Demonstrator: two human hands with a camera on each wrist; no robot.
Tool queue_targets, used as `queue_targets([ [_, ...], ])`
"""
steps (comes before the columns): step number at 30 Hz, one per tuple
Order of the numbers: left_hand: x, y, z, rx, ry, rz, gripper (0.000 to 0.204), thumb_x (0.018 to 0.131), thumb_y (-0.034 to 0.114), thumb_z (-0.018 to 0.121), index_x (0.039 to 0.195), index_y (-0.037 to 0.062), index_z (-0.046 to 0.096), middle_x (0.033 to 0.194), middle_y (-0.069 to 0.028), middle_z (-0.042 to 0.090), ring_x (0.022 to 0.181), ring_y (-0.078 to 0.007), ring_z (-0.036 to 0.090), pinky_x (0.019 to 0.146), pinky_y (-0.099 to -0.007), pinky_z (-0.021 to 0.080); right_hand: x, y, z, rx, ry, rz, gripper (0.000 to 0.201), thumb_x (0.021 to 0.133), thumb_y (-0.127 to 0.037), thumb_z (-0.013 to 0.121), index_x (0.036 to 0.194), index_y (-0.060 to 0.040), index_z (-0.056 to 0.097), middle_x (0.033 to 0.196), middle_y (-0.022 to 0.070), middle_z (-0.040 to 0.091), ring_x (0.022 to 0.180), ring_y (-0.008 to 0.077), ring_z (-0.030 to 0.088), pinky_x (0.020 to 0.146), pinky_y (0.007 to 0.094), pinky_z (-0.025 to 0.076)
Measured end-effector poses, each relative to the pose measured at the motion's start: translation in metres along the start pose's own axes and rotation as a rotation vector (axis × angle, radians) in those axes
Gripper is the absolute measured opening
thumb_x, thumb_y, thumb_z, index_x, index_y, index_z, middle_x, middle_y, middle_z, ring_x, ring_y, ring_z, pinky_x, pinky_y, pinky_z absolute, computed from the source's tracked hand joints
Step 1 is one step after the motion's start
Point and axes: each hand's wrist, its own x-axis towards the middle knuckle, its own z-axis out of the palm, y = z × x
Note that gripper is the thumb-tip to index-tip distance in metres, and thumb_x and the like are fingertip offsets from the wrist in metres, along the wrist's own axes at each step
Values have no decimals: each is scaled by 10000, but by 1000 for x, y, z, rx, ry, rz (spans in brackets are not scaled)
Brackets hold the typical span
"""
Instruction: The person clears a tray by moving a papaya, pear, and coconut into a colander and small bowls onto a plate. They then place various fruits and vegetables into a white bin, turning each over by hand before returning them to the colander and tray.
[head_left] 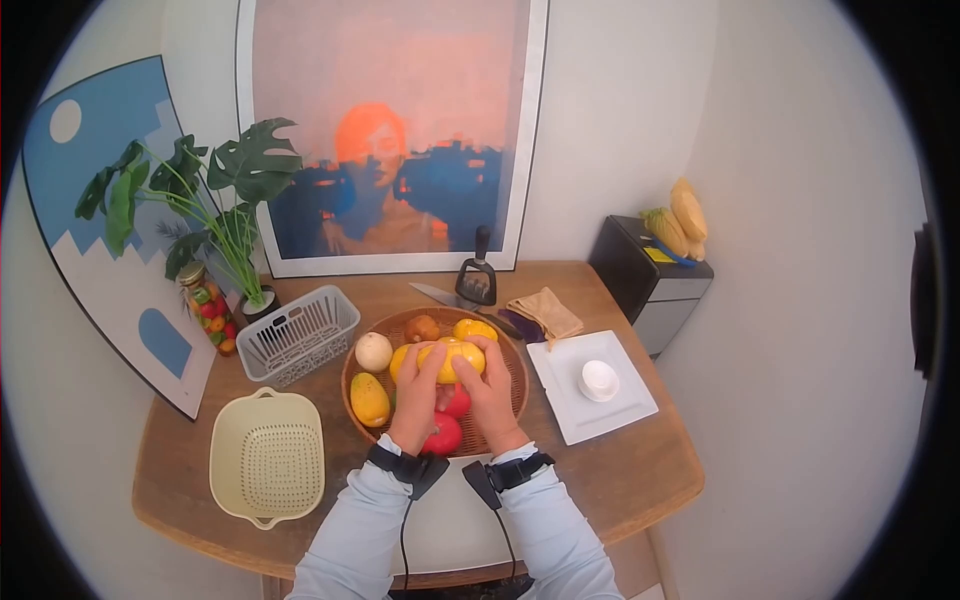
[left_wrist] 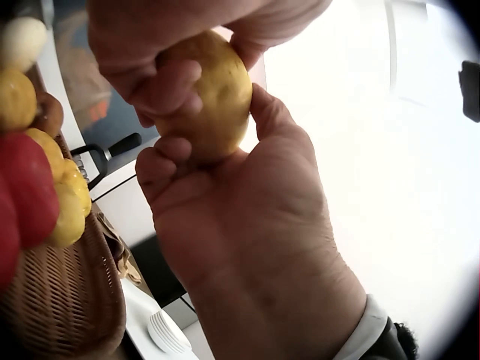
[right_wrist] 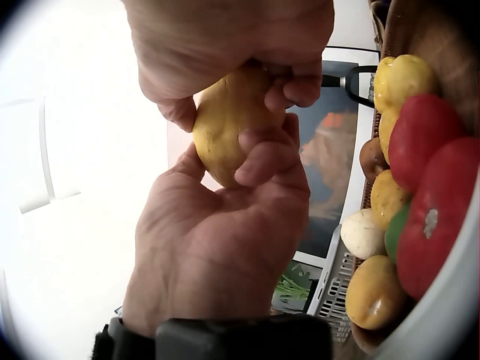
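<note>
Both hands hold a yellow oval fruit (head_left: 462, 360) above a round wicker basket (head_left: 518, 400). My left hand (head_left: 413, 400) grips its left end with thumb and curled fingers, while my right hand (head_left: 490, 400) grips the right end. Seen from the left wrist, the fruit (left_wrist: 217, 97) has smooth skin with a shallow dimple; in the right wrist view its middle (right_wrist: 225, 127) shows between the fingers. Below in the basket lie red tomato-like produce (head_left: 442, 434), a yellow fruit (head_left: 370, 400), a round white one (head_left: 374, 352), an orange-brown one (head_left: 421, 328) and a lumpy yellow one (head_left: 475, 330).
Left of the basket stand a grey plastic basket (head_left: 300, 340), a cream colander (head_left: 225, 460) and a potted plant (head_left: 235, 235). To the right lies a square white plate (head_left: 570, 425) bearing a small white bowl (head_left: 600, 381). Behind are a black-handled grater (head_left: 478, 285), a knife (head_left: 435, 293) and a tan cloth (head_left: 548, 312).
</note>
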Motion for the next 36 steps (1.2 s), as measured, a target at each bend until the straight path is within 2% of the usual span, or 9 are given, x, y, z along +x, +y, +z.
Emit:
queue_targets([
  [1,1,-1,-2,-21,-10,-20,279,982,240,557,1218,91,555,945,-24,609,572,-53,474,473,-176,349,1,0,2,-79,22,-107,313,978,-296,615,1173,-53,580,925,42,623,707,98,558,597,207,442],
  [4,-2,0,8,195,-29,248,237,984,215,562,1180,82,562,835,-18,583,559,-54,483,474,-185,357,1,-18,-9,302,5,505,294,997,-308,577,1153,-60,596,868,17,622,658,84,541,551,207,421],
  [7,0,-10,10,235,-49,296,278,1022,308,497,1168,81,564,864,-23,609,533,-62,491,435,-187,340,2,-9,-15,312,27,528,306,1009,-326,549,1137,-55,610,892,17,636,692,95,575,537,215,428],
  [10,-6,3,8,-13,-29,7,342,1042,364,437,1151,69,571,841,-21,617,546,-65,520,420,-187,333,-1,2,-7,199,44,322,321,1013,-326,538,1139,-41,616,947,55,648,798,146,616,655,254,483],
  [16,1,2,-1,-68,28,-30,373,1039,395,421,1084,65,588,832,-27,628,562,-77,552,416,-196,349,-1,-14,-2,-113,-35,-98,371,1014,-312,534,1231,-14,579,1150,149,619,1078,260,579,981,361,433],
  [22,1,-7,5,156,15,148,336,1024,365,446,1069,65,589,830,-25,626,579,-89,566,413,-211,357,-2,-1,-8,98,-8,228,362,1006,-302,561,1239,-24,552,1134,146,624,1022,251,597,906,331,462],
  [31,7,-13,-8,51,23,-28,334,1026,343,438,1077,51,592,839,-39,614,557,-87,552,409,-205,351,-2,-16,-3,-155,-28,93,329,964,-297,624,1155,-33,574,1063,96,627,947,184,604,837,314,486],
  [33,15,-29,-2,196,37,274,330,1028,337,437,1039,58,612,759,-29,600,501,-86,522,412,-205,349,0,-14,-7,71,7,346,310,956,-278,618,1138,-31,576,1060,88,629,929,189,607,836,314,487],
  [36,6,-22,7,223,28,271,327,1033,329,440,1054,58,622,749,-26,608,528,-82,536,427,-200,366,2,-8,-13,340,68,500,284,955,-245,599,1138,-28,581,1062,81,630,909,192,602,839,309,484],
])
